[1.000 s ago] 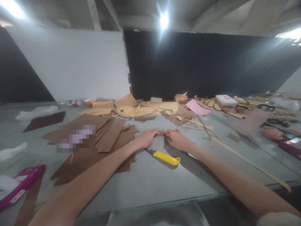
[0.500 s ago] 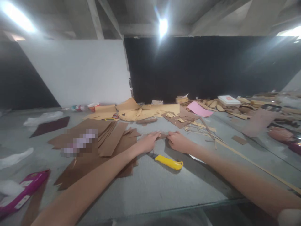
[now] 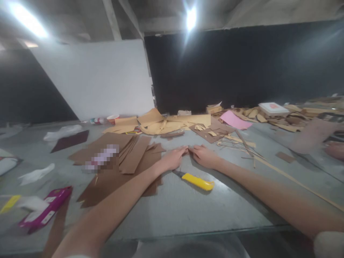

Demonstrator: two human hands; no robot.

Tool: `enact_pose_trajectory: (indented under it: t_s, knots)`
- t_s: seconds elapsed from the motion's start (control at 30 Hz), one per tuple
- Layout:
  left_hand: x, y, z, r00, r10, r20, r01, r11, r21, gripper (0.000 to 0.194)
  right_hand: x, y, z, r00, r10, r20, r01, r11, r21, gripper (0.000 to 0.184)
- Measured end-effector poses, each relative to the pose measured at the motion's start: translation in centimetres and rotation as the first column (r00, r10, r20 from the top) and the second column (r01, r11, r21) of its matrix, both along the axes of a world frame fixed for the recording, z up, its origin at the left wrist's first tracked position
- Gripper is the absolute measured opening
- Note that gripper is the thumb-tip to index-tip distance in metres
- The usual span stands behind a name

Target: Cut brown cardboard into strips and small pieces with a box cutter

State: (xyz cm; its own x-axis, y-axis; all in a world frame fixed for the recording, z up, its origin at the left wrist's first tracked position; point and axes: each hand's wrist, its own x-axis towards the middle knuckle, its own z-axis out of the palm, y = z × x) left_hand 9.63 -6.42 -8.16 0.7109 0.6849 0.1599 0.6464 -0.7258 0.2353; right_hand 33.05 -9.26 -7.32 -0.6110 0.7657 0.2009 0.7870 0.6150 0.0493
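My left hand (image 3: 174, 157) and my right hand (image 3: 203, 156) meet over the middle of the table, fingertips nearly touching, fingers curled and pressed together. Between them is a small brown sheet piece, now almost wholly hidden by the fingers. Just in front of the hands lies a yellow utility knife (image 3: 198, 181), its dark blade end towards my left hand. Beside my left forearm are stacked brown sheets and strips (image 3: 135, 157); whether they are leather or card I cannot tell.
A purple packet (image 3: 48, 209) and white crumpled film (image 3: 37, 173) lie at the left. Tan sheets (image 3: 174, 123), a pink sheet (image 3: 235, 120) and a white box (image 3: 273, 108) are at the back. Thin tan strips (image 3: 285, 175) run to the right, where another person's hand (image 3: 334, 148) shows.
My hands have drawn closer together, covering the small brown piece that showed between them. The view has shifted slightly left. The knife lies in the same place.
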Motion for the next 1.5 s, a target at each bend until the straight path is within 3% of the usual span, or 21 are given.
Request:
enact_pose_trajectory:
  t_s: [0.3,0.53,0.73,0.93,1.07,1.17,1.23,1.4,1.5]
  knots:
    - [0.3,-0.2,0.0,1.000,0.008,-0.010,-0.008,1.000,0.005,0.070,-0.6,-0.2,0.4,0.999,-0.044,0.013,0.045,0.999,-0.019,0.032]
    - [0.2,-0.2,0.2,1.000,0.016,-0.010,-0.016,1.000,0.017,0.072,0.5,-2.0,1.8,0.973,-0.198,0.117,0.204,0.978,-0.041,0.026]
    - [0.4,-0.6,0.6,1.000,-0.006,-0.026,0.008,0.997,0.078,0.058,1.0,-2.5,3.7,0.926,-0.366,0.091,0.367,0.930,0.010,0.040]
    - [0.7,-1.6,1.0,0.975,0.220,0.033,-0.223,0.953,0.207,0.029,1.9,-2.9,4.8,0.993,-0.116,-0.008,0.115,0.990,-0.087,0.038]
    - [0.4,-1.6,1.1,0.944,0.276,0.181,-0.308,0.934,0.180,0.033,1.6,-4.2,5.9,0.995,-0.020,-0.100,-0.016,0.940,-0.340,0.048]
    - [0.0,-1.0,0.7,0.946,0.206,0.248,-0.250,0.955,0.159,0.042,0.8,-5.6,6.7,0.983,0.096,-0.155,-0.162,0.850,-0.501,0.044]
    - [-0.1,-0.4,0.2,0.964,0.131,0.233,-0.161,0.980,0.114,0.044,0.0,-6.6,7.0,0.979,0.142,-0.144,-0.197,0.827,-0.526,0.044]
    - [-0.2,0.8,-0.9,0.980,0.088,0.181,-0.103,0.992,0.079,0.050,-1.3,-8.5,6.5,0.980,0.189,-0.054,-0.194,0.888,-0.418,0.037]
    - [-0.7,0.9,-0.2,0.988,0.057,0.145,-0.065,0.996,0.052,0.050,-0.3,-8.2,6.8,0.984,0.176,-0.041,-0.175,0.870,-0.461,0.019]
